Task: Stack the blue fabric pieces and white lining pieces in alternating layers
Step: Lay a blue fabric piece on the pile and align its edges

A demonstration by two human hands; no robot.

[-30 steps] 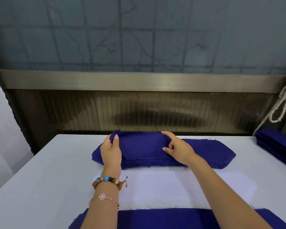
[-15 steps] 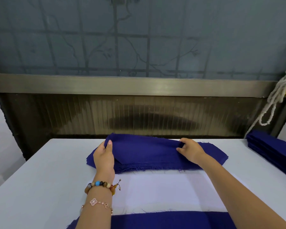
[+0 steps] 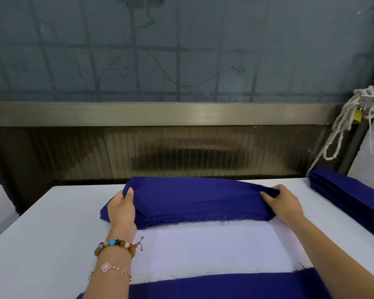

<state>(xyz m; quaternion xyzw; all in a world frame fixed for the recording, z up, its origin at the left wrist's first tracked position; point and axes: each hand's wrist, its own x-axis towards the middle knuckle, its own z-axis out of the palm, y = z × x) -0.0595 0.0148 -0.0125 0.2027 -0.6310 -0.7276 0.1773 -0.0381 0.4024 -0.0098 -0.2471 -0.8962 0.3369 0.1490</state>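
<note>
White table [image 3: 41, 234] runs up to a dark ribbed panel w/ metal rail [image 3: 160, 114] above it, frosted glass over that. Mid-table, far side: blue fabric pile [image 3: 203, 212]; all places given rel. to it.

- top blue piece [image 3: 192, 193] raised off the pile, humped at its L end.
- left hand [image 3: 122, 209] at pile's L end: thumb on top of that piece, fingers hidden under the cloth, pinching it.
- right hand [image 3: 284, 201] at pile's R end: fingers curled round the bunched end of same piece, gripping.
- white lining piece [image 3: 214, 249] flat, just nearer than the pile, touching its frayed front edge.
- near blue piece [image 3: 225, 285] beyond the lining, meets its near edge; which lies on top, can't tell.
- side blue stack [image 3: 350, 197] well R of pile, at table edge; rope [image 3: 341, 130] hangs above it.
- bead bracelet [image 3: 117, 244] and chain bracelet [image 3: 110, 267] on L wrist.
</note>
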